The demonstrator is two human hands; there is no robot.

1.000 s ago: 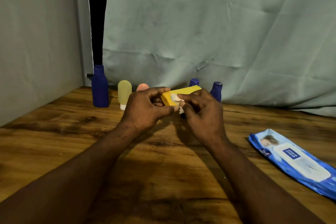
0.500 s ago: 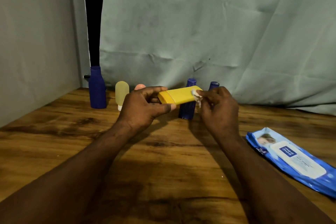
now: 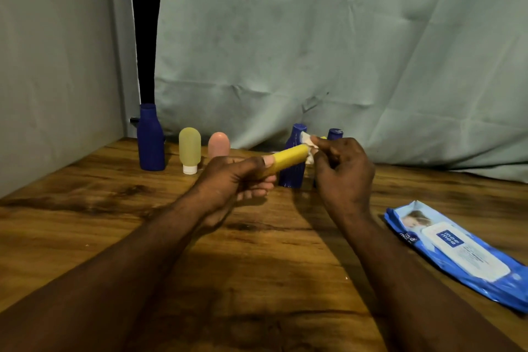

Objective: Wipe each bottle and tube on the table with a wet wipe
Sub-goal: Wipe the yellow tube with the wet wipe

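Yellow tube (image 3: 288, 158) has tilted, partly covering a blue bottle (image 3: 291, 177) (wipes pack (image 3: 457, 251) rightward).

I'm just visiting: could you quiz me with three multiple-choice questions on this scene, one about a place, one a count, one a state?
1. Where does the wipes pack lie? A) On the table, at the person's right B) By the left wall C) Against the curtain
2. How many dark blue bottles stand on the table? A) One B) Three C) Five
3. What about the yellow tube? A) Standing on the table B) Lying on the pack C) Held in the left hand
Answers: 1 A, it lies flat at the right; 2 B, one far left, two near the right hand; 3 C, the left hand grips it while the right pinches a wet wipe at its tip.
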